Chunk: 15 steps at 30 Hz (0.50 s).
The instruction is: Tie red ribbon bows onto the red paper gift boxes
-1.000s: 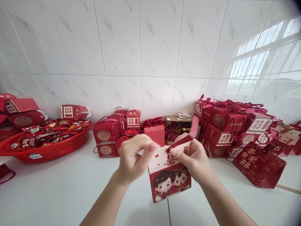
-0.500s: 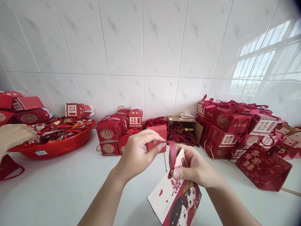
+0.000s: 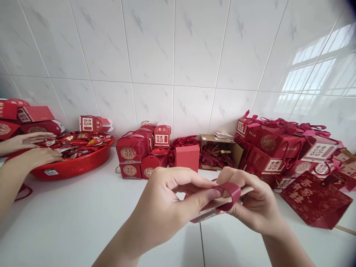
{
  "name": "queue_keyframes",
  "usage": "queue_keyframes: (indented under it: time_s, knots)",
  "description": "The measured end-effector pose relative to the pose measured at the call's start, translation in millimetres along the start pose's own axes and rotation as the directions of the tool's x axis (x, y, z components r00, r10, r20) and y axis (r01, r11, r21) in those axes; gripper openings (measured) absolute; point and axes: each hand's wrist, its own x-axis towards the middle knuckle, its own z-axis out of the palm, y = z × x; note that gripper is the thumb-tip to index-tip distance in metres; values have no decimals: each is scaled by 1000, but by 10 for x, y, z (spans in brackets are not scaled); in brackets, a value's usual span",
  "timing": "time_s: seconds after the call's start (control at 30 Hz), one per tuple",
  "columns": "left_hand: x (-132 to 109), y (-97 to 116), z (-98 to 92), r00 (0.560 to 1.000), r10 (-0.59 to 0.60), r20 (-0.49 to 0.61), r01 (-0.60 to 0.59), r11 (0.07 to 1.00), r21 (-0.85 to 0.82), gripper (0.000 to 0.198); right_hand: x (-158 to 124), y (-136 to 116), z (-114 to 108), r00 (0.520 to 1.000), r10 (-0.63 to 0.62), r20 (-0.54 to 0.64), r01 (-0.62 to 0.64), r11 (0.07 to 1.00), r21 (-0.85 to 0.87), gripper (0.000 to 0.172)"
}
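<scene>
Gift box point(image 3: 205, 216): near middle, lifted above the counter point(image 3: 155, 237), tilted, much of it hidden by the hands.
Ribbon point(image 3: 233, 193): dark red, looped over the top of the gift box.
Left hand point(image 3: 178, 204): grip pinching the ribbon's left part between thumb and fingers, close against the gift box.
Right hand point(image 3: 251, 202): grip closed around the right end of the gift box.
Maroon box point(image 3: 308, 200): near right, resting on the counter, gold characters on its slanted face.
Co-worker's hands point(image 3: 41, 157): left, both on the wrapped packets point(image 3: 79, 139) heaped in the red basin point(image 3: 80, 167).
Plain red box point(image 3: 187, 155): far middle, upright.
Carton point(image 3: 237, 152): just right of that, ribbon pieces point(image 3: 215, 157) inside.
Stacked boxes point(image 3: 274, 148): far right, topped with bows.
Tiled wall point(image 3: 191, 48): farthest, behind everything.
</scene>
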Motion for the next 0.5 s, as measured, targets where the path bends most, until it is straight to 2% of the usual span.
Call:
queue_keyframes:
  time_s: [0.13, 0.33, 0.5]
  knots:
    - [-12, 13, 0, 999, 23, -23, -22, 999, 25, 9, -1, -8, -24, 998, -59, 6, 59, 998, -26, 18]
    - [-24, -29, 20, 996, 73, -54, -69, 995, 68, 10, 0, -15, -29, 999, -39, 4, 39, 997, -66, 18]
    - [-32, -74, 44, 988, 154, -34, -149, 983, 108, 11, 7, -5, -26, 993, -121, -17, 117, 982, -146, 19]
